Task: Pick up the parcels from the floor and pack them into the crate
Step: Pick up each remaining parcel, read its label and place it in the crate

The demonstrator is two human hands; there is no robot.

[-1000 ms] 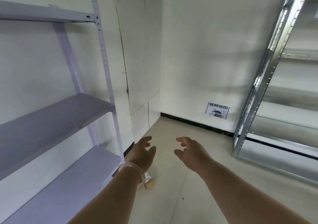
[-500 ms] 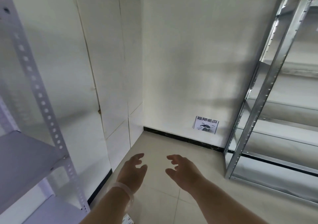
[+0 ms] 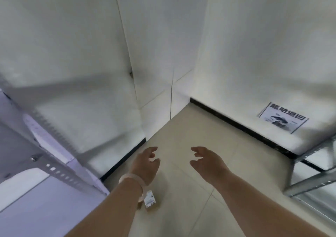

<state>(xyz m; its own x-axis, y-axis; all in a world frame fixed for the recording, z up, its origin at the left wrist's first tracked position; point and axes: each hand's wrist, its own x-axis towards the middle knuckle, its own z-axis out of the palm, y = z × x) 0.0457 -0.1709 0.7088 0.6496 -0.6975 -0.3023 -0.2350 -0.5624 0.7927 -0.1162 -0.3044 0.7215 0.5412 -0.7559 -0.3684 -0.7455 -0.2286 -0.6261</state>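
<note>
We log one small parcel (image 3: 150, 199) on the near floor (image 3: 181, 127), now fully in view close under our left hand (image 3: 145, 164); it and our right hand (image 3: 207, 162) stay loosely spread, empty; crate unseen, pickup pending.

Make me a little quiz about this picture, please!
1. True or false: the left hand and the right hand hold nothing.
2. Where is the small parcel? A) on a table B) on the floor C) in a hand
3. Fill in: the left wrist wears a pale ____.

Key: 1 true; 2 B; 3 bracelet.
</note>
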